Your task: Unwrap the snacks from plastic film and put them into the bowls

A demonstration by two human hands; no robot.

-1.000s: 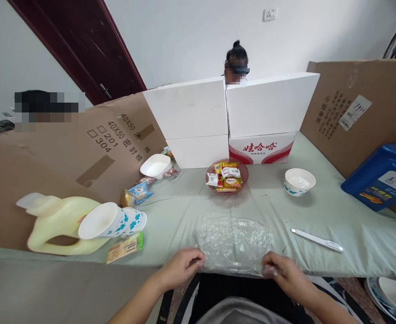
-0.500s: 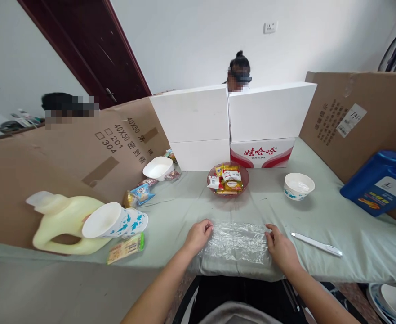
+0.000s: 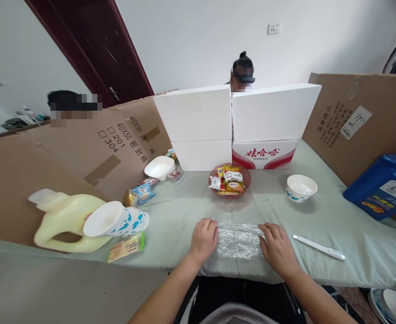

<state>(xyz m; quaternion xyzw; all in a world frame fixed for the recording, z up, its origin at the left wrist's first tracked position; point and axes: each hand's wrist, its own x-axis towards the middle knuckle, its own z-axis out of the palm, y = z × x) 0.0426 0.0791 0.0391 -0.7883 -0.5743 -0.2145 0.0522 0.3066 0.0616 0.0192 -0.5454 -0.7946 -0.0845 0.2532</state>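
Crinkled clear plastic, which looks like a flat bag [image 3: 239, 240], lies at the table's near edge between my hands. On its left edge, my left hand [image 3: 205, 238] is closed, knuckles up and fingers curled over the film. My right hand [image 3: 277, 245] pinches the right edge, thumb below the fingertips. Beyond the plastic stands a reddish glass bowl [image 3: 229, 193] heaped with small wrapped snacks [image 3: 230, 179]. A white utility knife [image 3: 319, 247] lies to the right of my right hand, apart from it.
At right are a paper bowl [image 3: 301, 189] and a blue bottle [image 3: 381, 186]. At left lie a pale yellow jug [image 3: 73, 220], tipped paper cups [image 3: 115, 220], a snack packet [image 3: 126, 247] and a white dish [image 3: 159, 168]. White boxes [image 3: 201, 117] and cardboard panels [image 3: 359, 121] border the table; two people are beyond.
My hands have come closer together, and the stretch of plastic showing between them is narrower. My left hand has turned knuckles up over its edge. The camera view has shifted slightly.
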